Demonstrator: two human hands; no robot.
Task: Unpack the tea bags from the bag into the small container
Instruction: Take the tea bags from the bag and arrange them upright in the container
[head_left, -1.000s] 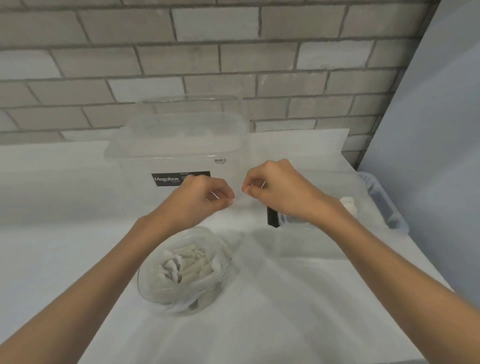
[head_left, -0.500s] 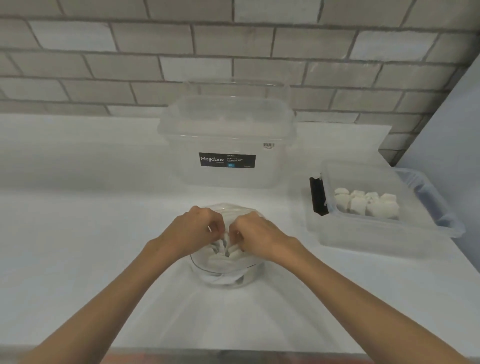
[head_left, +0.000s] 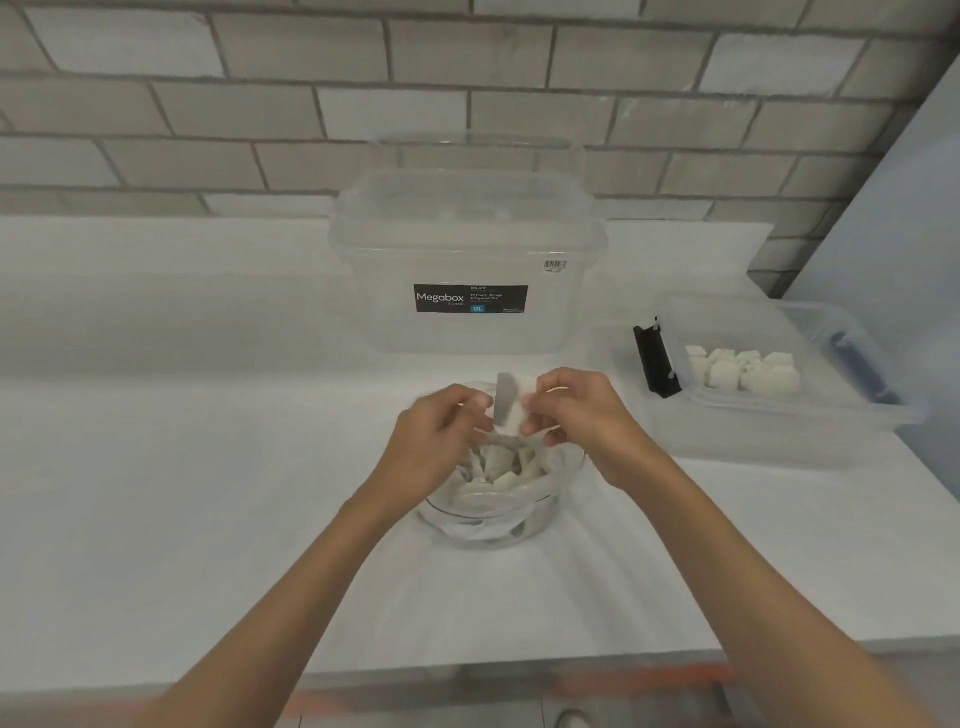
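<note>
Pinching one flat, white paper tea bag (head_left: 511, 410) between curled fingertips, the left hand (head_left: 439, 441) and right hand (head_left: 582, 415) hold it just above the crumpled clear plastic bag (head_left: 488, 532) of pale sachets (head_left: 498, 462) at frame centre; at right, the shallow transparent small container (head_left: 753, 434) holds a cluster of square white pouches (head_left: 740, 369)

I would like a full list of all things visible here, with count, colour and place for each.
tea bag: one, white, between both hands, above the bag
bag: one, clear, holds many tea bags, table centre
large box: one, clear, behind the bag
small container: one, clear, open, table's right side
packed tea bags: several, white, inside the small container
table: one, white, under everything
wall: one, grey brick, behind
left hand: one, pinches the tea bag
right hand: one, pinches the tea bag
</note>
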